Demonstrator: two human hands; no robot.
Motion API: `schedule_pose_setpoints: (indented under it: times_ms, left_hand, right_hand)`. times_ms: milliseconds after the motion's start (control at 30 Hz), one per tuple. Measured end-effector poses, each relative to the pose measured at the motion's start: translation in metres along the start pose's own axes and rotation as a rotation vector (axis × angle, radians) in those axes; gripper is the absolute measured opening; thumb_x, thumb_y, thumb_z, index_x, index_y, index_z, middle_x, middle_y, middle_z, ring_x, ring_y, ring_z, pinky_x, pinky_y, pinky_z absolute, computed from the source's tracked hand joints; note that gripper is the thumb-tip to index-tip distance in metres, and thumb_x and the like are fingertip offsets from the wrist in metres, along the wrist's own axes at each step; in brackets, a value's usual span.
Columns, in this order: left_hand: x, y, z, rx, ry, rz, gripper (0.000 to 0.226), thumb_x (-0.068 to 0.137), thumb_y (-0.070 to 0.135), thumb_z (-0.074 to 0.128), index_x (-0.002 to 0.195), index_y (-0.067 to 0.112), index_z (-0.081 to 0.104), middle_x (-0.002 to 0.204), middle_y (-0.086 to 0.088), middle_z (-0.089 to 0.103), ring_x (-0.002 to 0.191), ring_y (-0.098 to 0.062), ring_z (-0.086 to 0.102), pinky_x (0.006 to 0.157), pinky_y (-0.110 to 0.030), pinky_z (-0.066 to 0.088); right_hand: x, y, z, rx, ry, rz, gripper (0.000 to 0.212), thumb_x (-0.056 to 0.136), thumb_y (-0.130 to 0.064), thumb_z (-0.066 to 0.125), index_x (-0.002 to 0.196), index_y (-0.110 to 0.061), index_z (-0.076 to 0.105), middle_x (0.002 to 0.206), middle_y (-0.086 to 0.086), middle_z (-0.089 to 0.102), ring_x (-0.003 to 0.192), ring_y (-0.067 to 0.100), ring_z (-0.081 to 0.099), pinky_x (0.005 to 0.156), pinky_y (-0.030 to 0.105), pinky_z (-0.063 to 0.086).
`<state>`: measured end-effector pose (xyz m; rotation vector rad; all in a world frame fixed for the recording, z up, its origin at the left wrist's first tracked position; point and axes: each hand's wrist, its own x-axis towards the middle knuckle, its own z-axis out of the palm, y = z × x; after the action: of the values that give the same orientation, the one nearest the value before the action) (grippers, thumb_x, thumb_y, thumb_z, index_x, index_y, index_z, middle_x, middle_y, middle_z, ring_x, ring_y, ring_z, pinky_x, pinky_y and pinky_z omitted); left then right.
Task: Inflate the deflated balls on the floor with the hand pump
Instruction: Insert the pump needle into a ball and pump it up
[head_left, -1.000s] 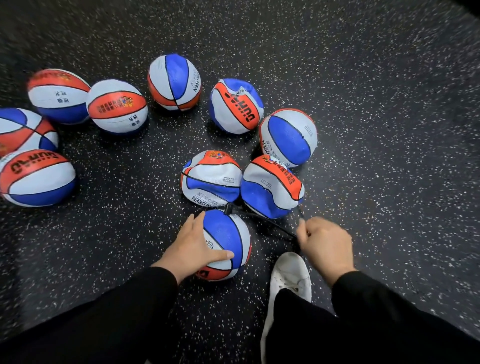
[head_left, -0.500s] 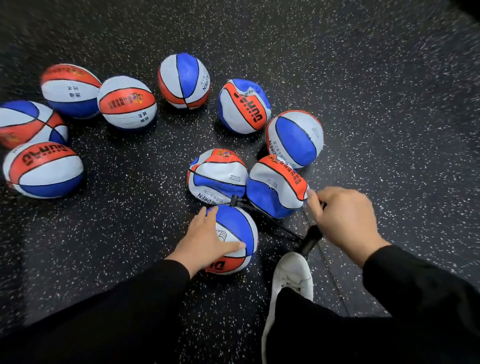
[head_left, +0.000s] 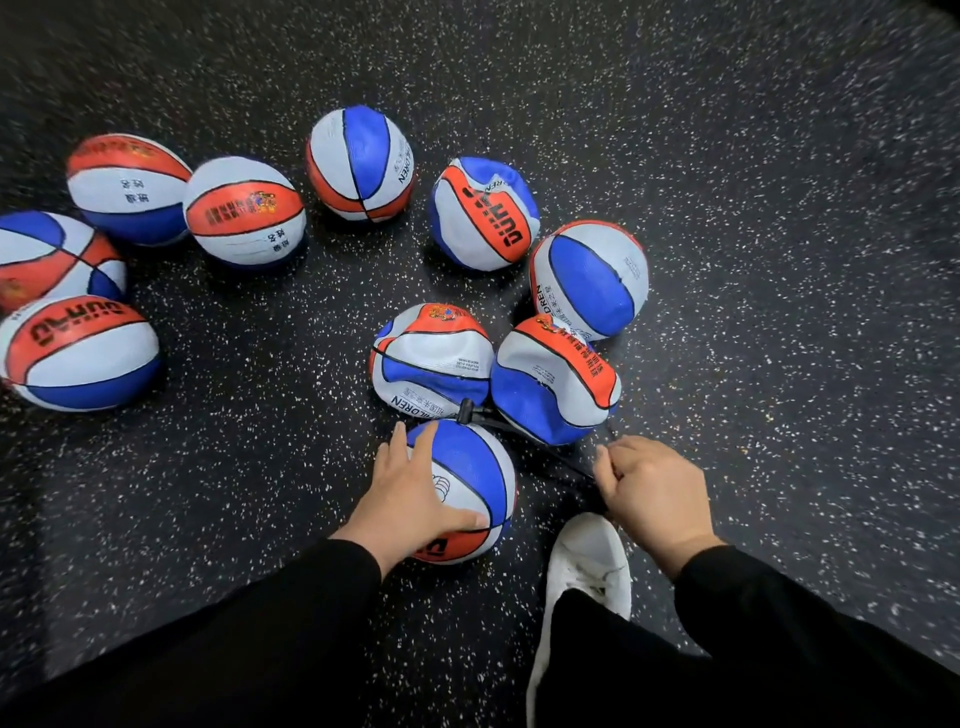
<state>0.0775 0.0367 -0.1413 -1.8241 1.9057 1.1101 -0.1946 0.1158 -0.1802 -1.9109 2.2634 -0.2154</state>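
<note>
My left hand (head_left: 410, 499) lies spread over a red, white and blue ball (head_left: 480, 478) on the floor, steadying it. A thin black hose (head_left: 530, 441) runs from a black nozzle (head_left: 464, 413) at the top of this ball to the pump. My right hand (head_left: 649, 493) grips the pump handle, pushed low; the pump body is hidden beneath that hand. Two crumpled, deflated balls (head_left: 431, 358) (head_left: 553, 384) lie just beyond.
Several more tricolour balls lie scattered: two creased ones (head_left: 483, 213) (head_left: 589, 278) further back, a rounder one (head_left: 361, 163) at centre back, and a cluster at the left (head_left: 244, 215) (head_left: 78, 353). My white shoe (head_left: 587, 566) stands by the pump. The floor is black speckled rubber.
My right hand rose with the pump handle half a second ago and has now pushed it back down. My left hand stays on the ball.
</note>
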Motion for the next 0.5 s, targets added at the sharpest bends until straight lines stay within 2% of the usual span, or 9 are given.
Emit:
schedule_pose_setpoints:
  times_ms: [133,300,433,500]
  left_hand:
    - [0.0,0.002,0.001,0.021,0.013,-0.006,0.144,0.058,0.071,0.088,0.164,0.034,-0.001,0.172,-0.007,-0.004,0.158,-0.032,0.003,0.128,-0.052,0.021]
    - [-0.002,0.005,0.002,0.017,0.033,-0.012,0.143,0.059,0.069,0.089,0.165,0.034,0.0,0.171,-0.008,-0.001,0.158,-0.032,0.005,0.128,-0.049,0.02]
    - [0.0,0.008,0.003,0.009,0.031,-0.035,0.142,0.059,0.068,0.09,0.165,0.035,0.001,0.172,-0.008,-0.001,0.158,-0.032,0.005,0.127,-0.05,0.02]
    - [0.001,0.01,0.001,0.008,0.025,-0.035,0.142,0.059,0.069,0.089,0.164,0.035,0.001,0.172,-0.008,-0.001,0.158,-0.033,0.005,0.127,-0.051,0.02]
  right_hand:
    - [0.012,0.003,-0.037,-0.022,0.038,-0.016,0.05,0.1,-0.041,0.043,0.055,-0.019,0.04,0.056,-0.003,0.046,0.055,0.027,0.056,0.045,0.028,0.035]
    - [0.034,-0.004,-0.106,0.089,0.25,-0.065,0.05,0.099,-0.037,0.049,0.056,-0.02,0.032,0.054,-0.004,0.039,0.05,0.027,0.044,0.046,0.03,0.036]
    - [0.006,-0.001,-0.065,0.064,0.203,0.031,0.046,0.1,-0.04,0.042,0.057,-0.021,0.038,0.057,-0.005,0.043,0.055,0.025,0.048,0.046,0.031,0.039]
    - [-0.009,-0.002,-0.031,0.066,0.138,0.007,0.049,0.102,-0.038,0.039,0.057,-0.019,0.046,0.06,-0.005,0.047,0.06,0.024,0.053,0.047,0.031,0.04]
